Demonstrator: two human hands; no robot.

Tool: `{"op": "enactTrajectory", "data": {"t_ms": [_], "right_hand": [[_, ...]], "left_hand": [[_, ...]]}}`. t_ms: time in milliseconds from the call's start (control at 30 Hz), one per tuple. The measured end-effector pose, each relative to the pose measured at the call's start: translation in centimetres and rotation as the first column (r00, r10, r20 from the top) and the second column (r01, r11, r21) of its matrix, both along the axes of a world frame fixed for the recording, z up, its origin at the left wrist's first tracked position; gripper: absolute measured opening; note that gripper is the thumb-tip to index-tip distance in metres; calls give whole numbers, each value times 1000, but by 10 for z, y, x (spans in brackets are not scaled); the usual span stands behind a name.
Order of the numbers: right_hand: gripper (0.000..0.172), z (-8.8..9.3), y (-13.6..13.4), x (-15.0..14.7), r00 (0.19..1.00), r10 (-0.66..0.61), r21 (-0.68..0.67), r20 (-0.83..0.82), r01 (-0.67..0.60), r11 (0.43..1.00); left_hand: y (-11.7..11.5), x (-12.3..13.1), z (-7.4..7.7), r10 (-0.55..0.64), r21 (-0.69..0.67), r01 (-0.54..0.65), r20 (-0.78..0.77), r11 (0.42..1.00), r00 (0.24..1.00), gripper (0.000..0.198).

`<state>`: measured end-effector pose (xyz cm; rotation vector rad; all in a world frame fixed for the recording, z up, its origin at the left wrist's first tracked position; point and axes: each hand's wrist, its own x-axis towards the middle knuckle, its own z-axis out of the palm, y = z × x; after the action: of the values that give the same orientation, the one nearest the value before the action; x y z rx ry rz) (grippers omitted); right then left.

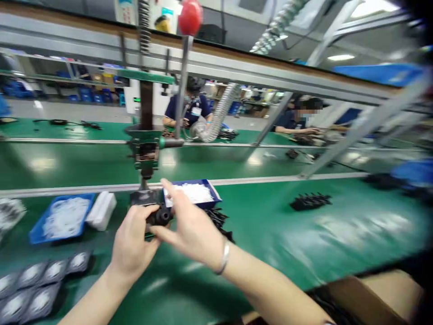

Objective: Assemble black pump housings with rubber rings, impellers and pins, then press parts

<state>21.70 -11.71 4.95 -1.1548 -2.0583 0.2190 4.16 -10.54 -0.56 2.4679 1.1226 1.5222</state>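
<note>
My left hand [130,239] is closed around the left side of a small black part with a round, hollow knob [164,216]. Around the right side of that part curves my right hand [196,228], its thumb low against it and its index finger stretched upward; the other fingers are hidden. Both hands are at the base of a green hand press [146,144], just under its ram. A dark block [144,197] sits beneath the ram. The press lever ends in a red ball [190,18], away from both hands.
A blue tray [37,234] of white pieces and a white block [101,211] lie left. Dark square parts with white centres [40,302] stand front left. Behind my right hand are a dark blue box [213,192] and black pieces [218,219]. Two people work across the bench.
</note>
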Motion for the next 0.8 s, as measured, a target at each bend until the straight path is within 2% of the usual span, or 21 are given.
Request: {"op": "enactTrajectory", "data": {"t_ms": [67,133,233,300,333,400,433,533,600,700,800], "right_hand": [[70,-28,-14,-1,994,-104,2,-32,105,995],[54,-45,-23,4,978,-206,33,-25,206,978],[44,-60,-32,27,951,-307,33,35,306,952],[41,-71,-32,60,907,-421,6,29,421,907],[38,-77,-29,83,862,-507,-10,15,507,862],[32,-91,-21,142,699,-715,-42,-22,714,699],[30,-98,-16,175,632,-774,-51,-33,773,633],[28,-121,-5,275,442,-896,-112,-37,889,444],[28,-135,-1,328,340,-939,-141,-46,929,343],[31,-154,3,381,221,-973,-168,-73,958,230],[34,-164,11,413,100,-989,-188,-109,975,119]], "left_hand": [[-2,15,-9,19,108,-17,-19,994,1000,41],[0,35,-19,26,155,-24,-16,988,1000,43],[-3,67,-37,-13,139,16,-23,990,1000,45],[-10,82,-53,-59,93,63,-50,994,997,49],[-15,87,-61,-83,73,88,-69,993,994,53],[-24,92,-80,-129,53,136,-115,989,985,54],[-28,93,-89,-152,47,160,-141,986,978,52],[-37,95,-113,-211,-33,209,-205,977,956,41],[-40,98,-124,-229,-103,211,-208,972,951,37],[-41,107,-135,-210,-124,189,-192,974,958,36],[-38,112,-147,-181,-82,168,-184,982,966,37]]}}
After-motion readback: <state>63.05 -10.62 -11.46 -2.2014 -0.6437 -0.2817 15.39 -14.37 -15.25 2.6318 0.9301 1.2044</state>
